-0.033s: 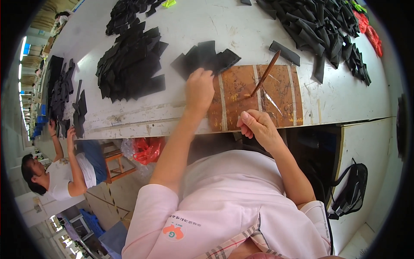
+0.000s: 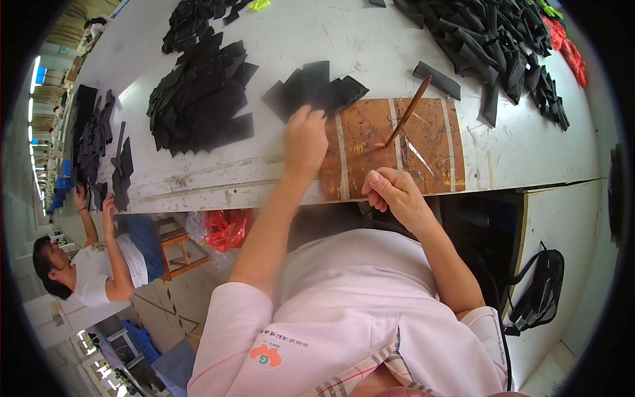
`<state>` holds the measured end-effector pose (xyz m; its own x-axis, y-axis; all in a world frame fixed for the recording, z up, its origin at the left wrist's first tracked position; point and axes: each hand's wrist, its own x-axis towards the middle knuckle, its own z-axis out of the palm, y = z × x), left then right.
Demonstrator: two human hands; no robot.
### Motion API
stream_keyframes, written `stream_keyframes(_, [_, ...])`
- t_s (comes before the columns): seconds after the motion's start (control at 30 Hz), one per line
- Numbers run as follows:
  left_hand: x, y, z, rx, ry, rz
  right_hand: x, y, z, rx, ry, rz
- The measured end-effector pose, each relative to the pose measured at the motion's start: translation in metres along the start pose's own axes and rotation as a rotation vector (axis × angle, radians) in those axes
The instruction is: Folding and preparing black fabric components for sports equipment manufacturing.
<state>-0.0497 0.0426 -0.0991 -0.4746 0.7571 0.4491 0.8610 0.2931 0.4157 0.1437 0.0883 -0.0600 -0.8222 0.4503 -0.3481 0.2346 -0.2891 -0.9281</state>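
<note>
My left hand (image 2: 306, 142) reaches over the table with its fingers bent together at the near edge of a small fan of flat black pieces (image 2: 309, 86), apparently of fabric. It seems to pinch one of them; the fingertips are partly hidden. Closed with the thumb on top, my right hand (image 2: 395, 192) is at the front edge of a brown, scuffed board (image 2: 364, 149). Whatever its fingers may hold cannot be made out. A pointed brown stick (image 2: 409, 111) leans over the board, its lower tip on it. Beside the stick lies a thin shiny strip (image 2: 418, 159).
A heap of flat black pieces (image 2: 198, 99) lies left of my left hand. Folded black pieces (image 2: 476, 40) are piled at the far right, with one loose piece (image 2: 436, 81) behind the board. A co-worker (image 2: 99, 271) handles black strips at the left. A red bag (image 2: 227, 229) is below the table edge.
</note>
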Motion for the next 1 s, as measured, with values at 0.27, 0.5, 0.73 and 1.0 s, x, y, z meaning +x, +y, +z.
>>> stream_keyframes(0.27, [-0.029, 0.004, -0.027, -0.645, 0.198, -0.518, 0.004, 0.0, 0.004, -0.058, 0.03, 0.02])
stream_keyframes(0.5, [-0.038, -0.001, -0.031, -0.346, 0.018, -0.013, 0.009, 0.005, 0.011, -0.088, 0.022, 0.054])
stream_keyframes(0.73, [-0.01, -0.007, -0.035, -0.733, 0.344, -0.468, 0.005, 0.005, 0.012, -0.079, 0.038, 0.074])
stream_keyframes(1.0, [-0.026, 0.027, -0.089, -1.775, -0.046, -0.986, 0.008, -0.014, 0.027, 0.47, 0.197, -0.231])
